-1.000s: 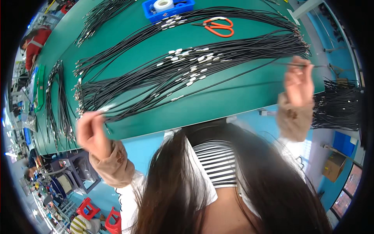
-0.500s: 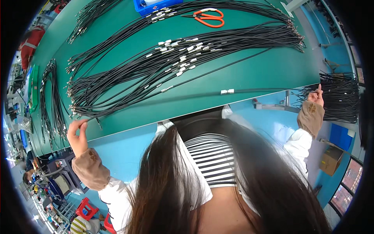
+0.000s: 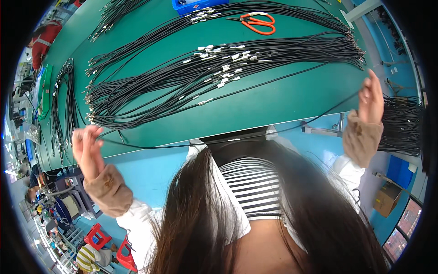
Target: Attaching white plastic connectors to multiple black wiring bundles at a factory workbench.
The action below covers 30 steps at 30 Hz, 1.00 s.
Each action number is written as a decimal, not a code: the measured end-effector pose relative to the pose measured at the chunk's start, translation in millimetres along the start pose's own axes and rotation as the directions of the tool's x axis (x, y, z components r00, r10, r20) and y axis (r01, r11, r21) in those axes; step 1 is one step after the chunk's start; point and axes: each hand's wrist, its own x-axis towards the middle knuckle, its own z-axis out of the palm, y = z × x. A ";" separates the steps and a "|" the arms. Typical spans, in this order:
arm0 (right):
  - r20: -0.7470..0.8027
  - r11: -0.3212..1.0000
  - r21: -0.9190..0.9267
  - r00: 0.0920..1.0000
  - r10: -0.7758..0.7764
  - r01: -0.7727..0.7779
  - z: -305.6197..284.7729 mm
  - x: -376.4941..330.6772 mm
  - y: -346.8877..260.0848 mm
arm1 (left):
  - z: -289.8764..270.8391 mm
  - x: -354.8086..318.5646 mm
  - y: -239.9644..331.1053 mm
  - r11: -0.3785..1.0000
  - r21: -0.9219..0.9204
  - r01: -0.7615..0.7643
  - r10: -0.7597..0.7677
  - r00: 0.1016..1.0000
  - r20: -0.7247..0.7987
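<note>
One thin black cable (image 3: 182, 146) hangs between my two hands, sagging over the table's near edge, with a small white tag (image 3: 234, 139) around its middle. My left hand (image 3: 88, 148) pinches one end beside the table's left front; the very tip is hidden by the fingers. The other end runs into my right hand (image 3: 372, 98), raised at the right edge of the table, its fingers slightly blurred. Beyond the held cable lies a wide bundle of black cables (image 3: 150, 89) with white tags in the middle and metal ends at both sides.
A second cable bundle (image 3: 155, 39) lies farther back, near orange-handled scissors (image 3: 262, 23) and a blue bin (image 3: 200, 6). A bent bundle (image 3: 70, 100) rests on the green table (image 3: 292, 93) at left. More cables (image 3: 401, 123) are piled on the right. Red stools (image 3: 97, 236) stand lower left.
Both hands have risen a little, the right one more. The cable between them has gone from nearly straight above the table to sagging past its near edge. The view has shifted slightly.
</note>
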 end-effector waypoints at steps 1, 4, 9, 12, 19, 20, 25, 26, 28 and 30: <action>0.129 0.996 -0.088 0.992 0.010 0.001 36.5 -5.2 12.1 | 21.3 3.9 -10.8 1.000 0.000 -0.014 0.014 0.999 0.031; 0.380 0.960 -0.279 0.915 0.136 -0.027 129.8 -33.0 29.5 | 109.5 14.8 -20.6 0.992 0.103 0.067 -0.085 0.981 0.173; 0.629 0.953 -0.300 0.743 0.229 -0.039 202.9 -69.9 77.3 | 207.3 -1.8 -47.2 0.914 -0.275 0.298 -0.182 0.908 0.379; 0.637 0.899 -0.438 0.714 0.290 0.026 210.2 -77.2 84.6 | 213.7 1.5 -50.3 0.873 -0.342 0.347 -0.240 0.917 0.317; 0.639 0.866 -0.498 0.694 0.333 0.042 208.7 -73.0 98.4 | 209.4 9.5 -67.8 0.876 -0.369 0.310 -0.201 0.931 0.304; 0.647 0.871 -0.488 0.694 0.316 0.059 208.7 -71.6 99.4 | 209.8 10.3 -66.7 0.876 -0.367 0.314 -0.205 0.929 0.307; 0.670 0.861 -0.497 0.679 0.300 0.110 204.1 -65.2 99.6 | 216.2 6.2 -62.7 0.890 -0.341 0.304 -0.219 0.939 0.266; 0.677 0.854 -0.505 0.672 0.300 0.127 203.8 -64.7 99.1 | 216.0 5.8 -63.6 0.890 -0.341 0.304 -0.220 0.939 0.265; 0.683 0.846 -0.512 0.665 0.300 0.145 203.5 -64.9 98.9 | 215.7 4.9 -65.9 0.890 -0.349 0.293 -0.204 0.941 0.271; 0.687 0.849 -0.511 0.657 0.311 0.132 203.3 -65.6 99.7 | 215.9 4.0 -66.5 0.885 -0.357 0.299 -0.206 0.939 0.276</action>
